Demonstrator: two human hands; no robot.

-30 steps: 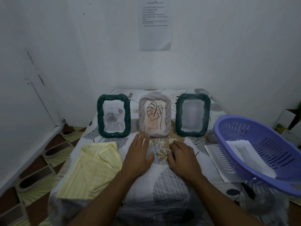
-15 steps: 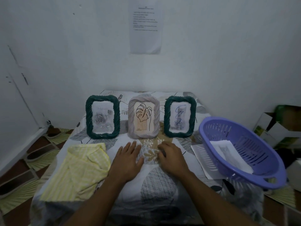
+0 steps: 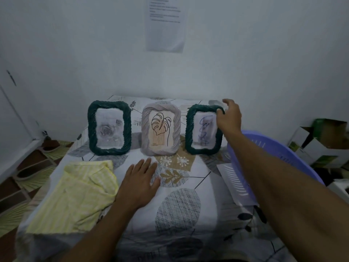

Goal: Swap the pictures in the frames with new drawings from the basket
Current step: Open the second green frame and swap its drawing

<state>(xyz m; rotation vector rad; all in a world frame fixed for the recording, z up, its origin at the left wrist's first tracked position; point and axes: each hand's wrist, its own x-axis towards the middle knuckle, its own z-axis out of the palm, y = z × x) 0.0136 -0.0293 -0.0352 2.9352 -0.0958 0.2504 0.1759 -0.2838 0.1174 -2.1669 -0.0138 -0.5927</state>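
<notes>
The right hand (image 3: pixel 229 118) grips the top corner of the rightmost green frame (image 3: pixel 190 129), which stands at the back of the tabletop (image 3: pixel 188 193). The left hand (image 3: pixel 140 183) lies flat on the tabletop, fingers spread. The right arm hides the inside of the purple basket (image 3: pixel 294 159).

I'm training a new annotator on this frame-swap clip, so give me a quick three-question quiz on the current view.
1. True or false: the left hand holds the yellow cloth.
2. Which of the three standing frames does the right hand grip? A) left B) middle C) right
3. Fill in: the purple basket sits on the person's ____ side.

Key:
1. False. It lies flat on the tablecloth.
2. C. It grips the right green frame at its top corner.
3. Right.
</notes>
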